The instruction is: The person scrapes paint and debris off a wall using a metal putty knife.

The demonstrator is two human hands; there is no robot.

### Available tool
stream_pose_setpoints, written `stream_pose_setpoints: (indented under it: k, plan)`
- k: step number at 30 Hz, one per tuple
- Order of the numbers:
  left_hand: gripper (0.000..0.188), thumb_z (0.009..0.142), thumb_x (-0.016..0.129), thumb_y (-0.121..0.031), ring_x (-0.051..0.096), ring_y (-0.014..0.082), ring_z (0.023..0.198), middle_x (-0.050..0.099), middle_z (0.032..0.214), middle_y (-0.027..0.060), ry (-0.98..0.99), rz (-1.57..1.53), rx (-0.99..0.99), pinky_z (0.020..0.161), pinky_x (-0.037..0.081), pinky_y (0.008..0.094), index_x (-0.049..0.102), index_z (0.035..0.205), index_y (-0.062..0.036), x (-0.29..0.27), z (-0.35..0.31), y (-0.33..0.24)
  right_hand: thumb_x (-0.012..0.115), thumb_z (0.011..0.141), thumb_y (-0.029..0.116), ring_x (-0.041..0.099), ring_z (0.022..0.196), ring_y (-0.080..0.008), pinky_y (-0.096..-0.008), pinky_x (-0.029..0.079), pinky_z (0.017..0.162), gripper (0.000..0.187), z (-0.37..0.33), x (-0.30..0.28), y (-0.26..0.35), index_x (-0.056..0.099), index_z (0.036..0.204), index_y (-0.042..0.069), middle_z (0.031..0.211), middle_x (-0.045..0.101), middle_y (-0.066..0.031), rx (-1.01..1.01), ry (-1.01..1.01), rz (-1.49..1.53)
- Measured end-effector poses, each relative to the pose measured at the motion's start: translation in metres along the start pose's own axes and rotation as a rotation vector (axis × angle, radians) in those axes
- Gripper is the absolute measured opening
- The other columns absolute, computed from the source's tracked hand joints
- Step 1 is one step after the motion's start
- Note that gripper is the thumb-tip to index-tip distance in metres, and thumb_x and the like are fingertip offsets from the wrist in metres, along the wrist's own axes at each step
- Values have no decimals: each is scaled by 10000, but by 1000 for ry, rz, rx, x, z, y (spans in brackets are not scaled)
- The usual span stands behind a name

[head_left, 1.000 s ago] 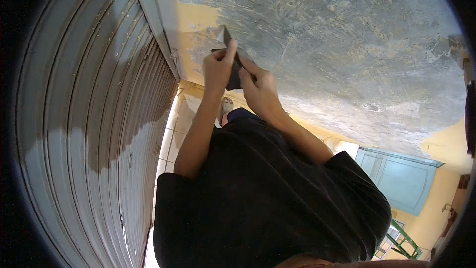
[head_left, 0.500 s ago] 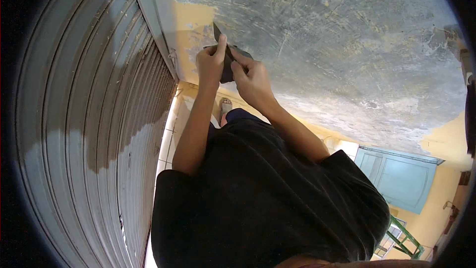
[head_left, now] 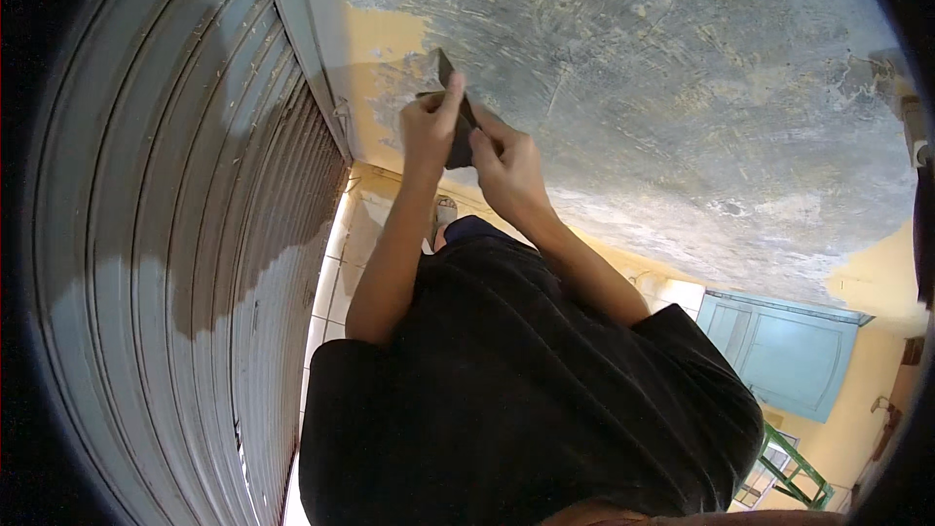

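A dark grey-brown sheet (head_left: 461, 149), which looks like sandpaper, is held up between my two hands in front of the wall. It is bent or folded, and one narrow end sticks up past my left thumb. My left hand (head_left: 427, 141) is closed on its left side, thumb pointing up along the sheet. On the right edge, my right hand (head_left: 512, 173) pinches it between thumb and fingers. The fingers behind the sheet are partly hidden. Beyond lies the wall (head_left: 623, 107), a rough grey scraped surface with remnants of yellow paint. Whether the sheet touches it, I cannot tell.
A grey ribbed roller shutter (head_left: 146, 234) with its frame (head_left: 297, 29) runs along my left. Light floor tiles (head_left: 336, 278) show below. At the right are a light blue panelled door or shutter (head_left: 794, 351) and a green metal frame (head_left: 804, 472), perhaps a ladder.
Both hands have shifted slightly right and a little down with the sheet. The sheet has turned, showing a browner face. My grip stays on it.
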State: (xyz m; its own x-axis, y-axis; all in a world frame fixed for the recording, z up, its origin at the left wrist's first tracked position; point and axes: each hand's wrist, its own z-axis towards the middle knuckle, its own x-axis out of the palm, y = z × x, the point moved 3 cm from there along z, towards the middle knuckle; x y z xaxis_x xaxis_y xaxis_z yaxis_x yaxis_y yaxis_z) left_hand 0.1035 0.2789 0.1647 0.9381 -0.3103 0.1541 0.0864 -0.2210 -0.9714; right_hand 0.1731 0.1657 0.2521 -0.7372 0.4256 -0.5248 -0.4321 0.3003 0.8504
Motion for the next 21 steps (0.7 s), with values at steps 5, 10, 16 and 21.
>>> stream_pose_setpoints:
  k: [5, 10, 16, 21]
  plan:
    - [623, 911, 723, -533, 606, 144, 643, 681, 665, 92, -15, -10, 19, 630, 488, 334, 753, 813, 81, 1, -3, -2, 533, 995, 107, 470, 625, -84, -295, 417, 568, 417, 0, 6, -7, 597, 1391, -6, 678, 544, -22, -134, -25, 27]
    - [599, 932, 708, -508, 563, 123, 620, 659, 630, 74, -18, -3, -10, 619, 473, 334, 744, 814, 79, 1, 3, 4, 539, 981, 96, 481, 635, -106, -306, 426, 579, 405, 9, 4, -4, 608, 1366, -8, 666, 544, -71, -97, -23, -40]
    - [638, 902, 706, -564, 643, 174, 671, 698, 666, 125, -36, 72, 64, 664, 496, 368, 754, 820, 67, 8, -6, -4, 533, 978, 87, 487, 625, -94, -313, 418, 552, 424, -6, 3, -9, 594, 1391, 11, 698, 572, -57, -132, -60, 12]
    - [661, 887, 706, -584, 711, 243, 732, 728, 730, 188, -46, 34, -7, 728, 529, 381, 764, 874, 74, -9, 13, -4, 516, 1001, 102, 471, 631, -62, -278, 402, 556, 420, 15, 14, 3, 600, 1399, 0, 704, 562, -9, -117, 12, 21]
